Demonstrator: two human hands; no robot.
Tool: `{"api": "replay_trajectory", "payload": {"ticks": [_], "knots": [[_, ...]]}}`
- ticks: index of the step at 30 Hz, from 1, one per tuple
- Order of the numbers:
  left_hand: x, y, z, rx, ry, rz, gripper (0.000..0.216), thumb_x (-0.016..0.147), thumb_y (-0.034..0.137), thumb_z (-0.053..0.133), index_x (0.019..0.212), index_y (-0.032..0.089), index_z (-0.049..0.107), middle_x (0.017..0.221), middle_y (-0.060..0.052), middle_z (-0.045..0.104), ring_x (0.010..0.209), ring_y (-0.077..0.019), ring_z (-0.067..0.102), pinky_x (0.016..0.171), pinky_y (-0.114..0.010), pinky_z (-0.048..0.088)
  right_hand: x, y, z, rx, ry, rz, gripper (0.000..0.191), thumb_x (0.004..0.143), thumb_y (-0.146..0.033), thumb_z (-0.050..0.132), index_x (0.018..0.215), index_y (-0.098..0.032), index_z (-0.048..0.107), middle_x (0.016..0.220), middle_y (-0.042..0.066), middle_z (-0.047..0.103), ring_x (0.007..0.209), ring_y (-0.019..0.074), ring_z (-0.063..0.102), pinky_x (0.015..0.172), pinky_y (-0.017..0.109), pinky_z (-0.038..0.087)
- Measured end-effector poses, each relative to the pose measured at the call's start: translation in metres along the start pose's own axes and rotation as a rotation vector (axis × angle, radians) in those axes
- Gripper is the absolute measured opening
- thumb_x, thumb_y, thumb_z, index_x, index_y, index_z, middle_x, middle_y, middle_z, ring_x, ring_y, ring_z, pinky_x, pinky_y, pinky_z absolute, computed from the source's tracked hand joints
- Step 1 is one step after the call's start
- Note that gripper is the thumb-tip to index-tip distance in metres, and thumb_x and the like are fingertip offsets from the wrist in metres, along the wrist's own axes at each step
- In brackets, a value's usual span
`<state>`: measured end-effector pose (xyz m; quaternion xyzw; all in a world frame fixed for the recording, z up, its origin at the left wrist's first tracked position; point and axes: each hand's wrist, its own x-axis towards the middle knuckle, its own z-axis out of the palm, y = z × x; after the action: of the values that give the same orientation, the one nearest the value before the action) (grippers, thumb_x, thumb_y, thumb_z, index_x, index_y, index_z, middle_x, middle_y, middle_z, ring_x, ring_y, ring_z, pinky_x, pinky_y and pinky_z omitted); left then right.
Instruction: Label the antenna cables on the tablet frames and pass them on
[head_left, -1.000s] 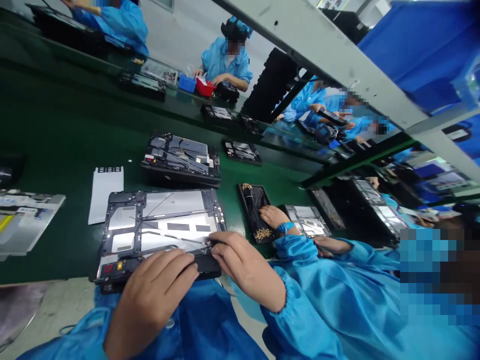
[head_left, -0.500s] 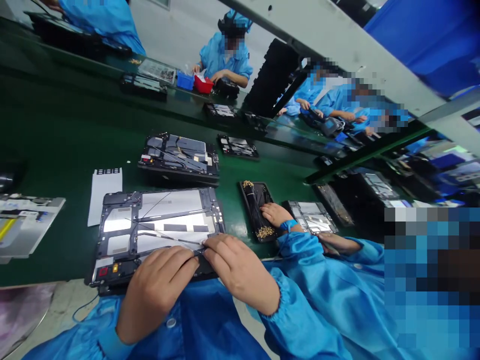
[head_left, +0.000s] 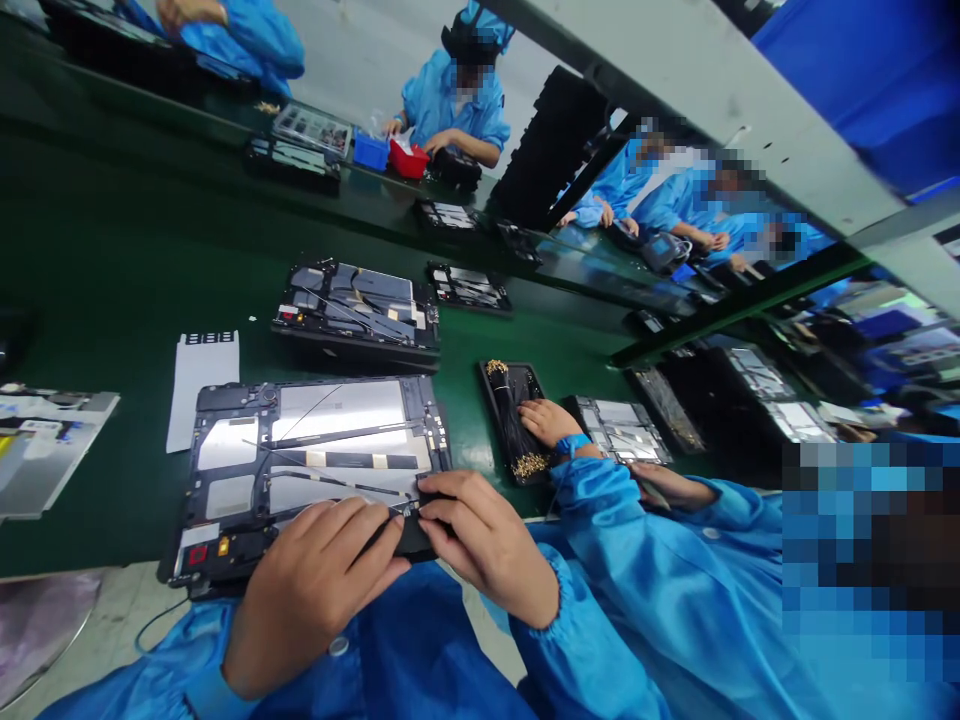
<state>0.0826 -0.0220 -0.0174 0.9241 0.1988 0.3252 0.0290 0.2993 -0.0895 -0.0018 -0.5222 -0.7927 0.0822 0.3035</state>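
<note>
Though labels illegible, left hand [head_left: 315, 580], right hand [head_left: 480, 540] on tablet frame [head_left: 315, 440].

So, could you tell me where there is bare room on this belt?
Bare green belt lies left of the white sheet and beyond the far frame. Crowded: the near frame under left hand and right hand, cable tray beside it.

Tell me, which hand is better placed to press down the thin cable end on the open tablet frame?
Right, probably: the right hand pinches at the thin cable end on the open tablet frame, while the left hand lies over the frame's near edge, seemingly steadying it.
</note>
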Motion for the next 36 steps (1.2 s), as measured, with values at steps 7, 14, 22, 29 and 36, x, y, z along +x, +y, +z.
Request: {"api": "replay_trajectory", "payload": {"ticks": [7,14,22,29,36], "knots": [[0.000,0.001,0.001,0.001,0.006,-0.013,0.016,0.098,0.025,0.059,0.106,0.016,0.070,0.101,-0.006,0.073,0.094,-0.0232,0.066,0.087,-0.039,0.046,0.003,0.000,0.005,-0.016,0.015,-0.021,0.012,0.096,-0.011,0.060,0.106,-0.015,0.062,0.109,0.012,0.070,0.103,0.0235,0.065,0.086,0.040,0.059],[-0.003,0.000,0.002,0.015,0.000,0.004,0.016,0.097,0.025,0.060,0.107,0.016,0.070,0.103,-0.006,0.073,0.097,-0.0235,0.066,0.089,-0.039,0.046,0.000,0.001,0.009,-0.035,0.053,-0.058,0.014,0.093,-0.009,0.061,0.106,-0.013,0.065,0.108,0.013,0.072,0.104,0.0224,0.068,0.093,0.040,0.061],[-0.005,0.004,0.007,-0.015,0.037,-0.015,0.014,0.100,0.022,0.055,0.102,0.014,0.066,0.101,-0.006,0.074,0.098,-0.0225,0.067,0.092,-0.039,0.047,-0.024,0.008,0.034,-0.201,0.177,-0.225,0.040,0.095,-0.028,0.061,0.130,-0.007,0.062,0.120,0.020,0.072,0.123,0.0281,0.064,0.098,0.044,0.060],[-0.035,-0.020,-0.027,0.154,0.072,-0.301,0.057,0.093,0.042,0.063,0.144,0.023,0.048,0.151,-0.014,0.049,0.140,-0.0385,0.044,0.116,-0.060,0.035,-0.029,0.006,0.030,-0.107,0.110,0.071,0.070,0.092,-0.050,0.064,0.152,-0.023,0.041,0.168,0.018,0.011,0.150,0.0416,0.028,0.110,0.063,0.043],[-0.087,-0.059,-0.042,-0.081,-0.077,-0.863,0.068,0.096,0.043,0.051,0.159,0.035,0.024,0.160,-0.007,0.039,0.141,-0.0420,0.043,0.050,-0.030,0.062,-0.043,0.010,0.049,-0.071,0.015,0.198,0.079,0.095,-0.049,0.060,0.160,-0.019,0.026,0.169,0.018,-0.002,0.151,0.0435,0.020,0.110,0.059,0.041]]}}
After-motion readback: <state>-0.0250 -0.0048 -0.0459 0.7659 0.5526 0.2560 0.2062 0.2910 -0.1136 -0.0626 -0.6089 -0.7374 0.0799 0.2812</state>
